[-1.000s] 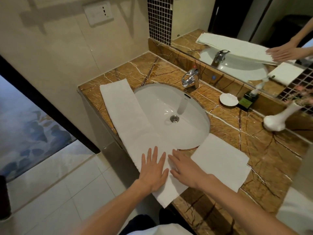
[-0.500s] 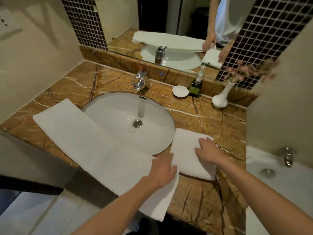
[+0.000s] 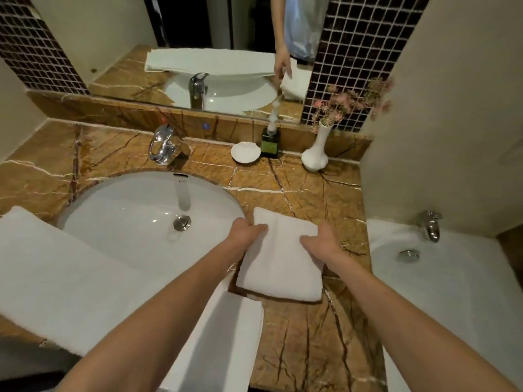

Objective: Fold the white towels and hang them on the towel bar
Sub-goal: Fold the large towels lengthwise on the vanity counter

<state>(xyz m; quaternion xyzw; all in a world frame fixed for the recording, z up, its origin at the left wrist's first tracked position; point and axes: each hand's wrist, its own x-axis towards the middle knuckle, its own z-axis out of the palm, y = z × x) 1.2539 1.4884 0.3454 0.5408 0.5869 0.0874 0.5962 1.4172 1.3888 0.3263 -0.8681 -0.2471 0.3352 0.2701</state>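
A brown marble counter [image 3: 297, 349] runs along the wall under a mirror [image 3: 226, 32], and the work is going on at its near edge. The small folded towel [image 3: 283, 267] sits just right of the sink [image 3: 127, 222]. The left hand [image 3: 244, 233] grips its far left edge and the right hand [image 3: 319, 241] its right edge, with the fingers of both curled into the cloth. A dark shadow under its near edge suggests it is lifted a little off the marble. Taking it by both sides looks like the way to keep the fold from falling open while it is carried. The long towel [image 3: 70, 278] lies flat along the front of the counter, from the far left to under the left forearm. It is folded into a strip and parked there, I'd guess, until its turn. Further off, the tap [image 3: 165, 145], a soap dish [image 3: 245, 152], a dark bottle [image 3: 270, 141] and a white vase [image 3: 314, 157] stand along the back ledge, well apart from the towels. A bathtub [image 3: 452, 292] is on the right. No towel bar is in sight from here.
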